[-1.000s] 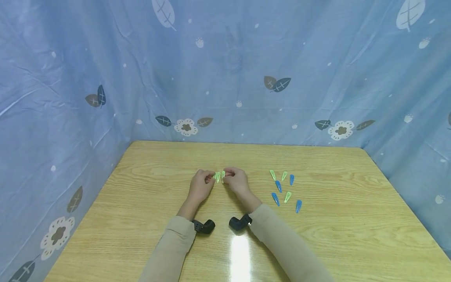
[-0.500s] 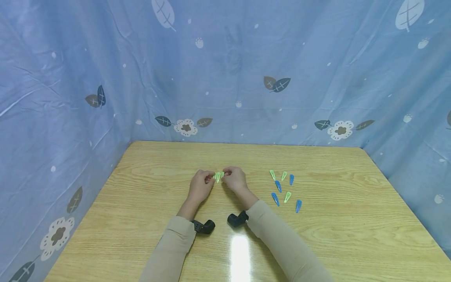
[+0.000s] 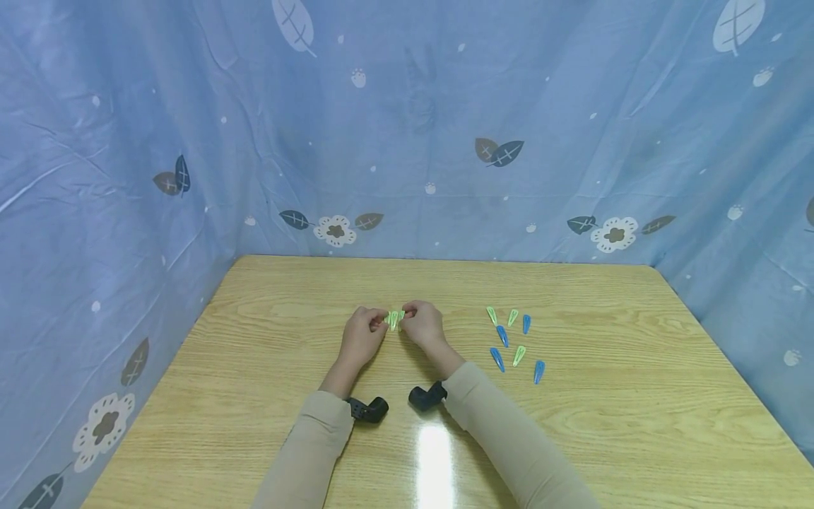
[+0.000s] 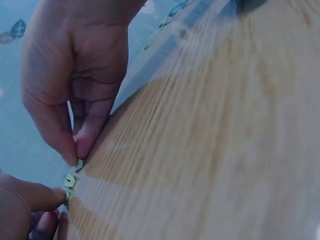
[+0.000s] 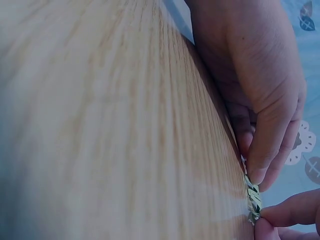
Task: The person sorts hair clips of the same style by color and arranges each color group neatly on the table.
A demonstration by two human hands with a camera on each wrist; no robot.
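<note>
Left hand [image 3: 362,336]: grip pinches the leftmost green snap hair clip [image 4: 67,196]. Right hand [image 3: 424,326]: grip pinches the rightmost green clip [image 4: 78,165]. Middle green clip [image 3: 394,320] lies between them on wooden surface [image 3: 254,353].

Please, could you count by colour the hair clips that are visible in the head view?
Green clips: 6 (3 at the left hand and right hand, 3 lying farther right)
Blue clips: 4
Total visible: 10
</note>
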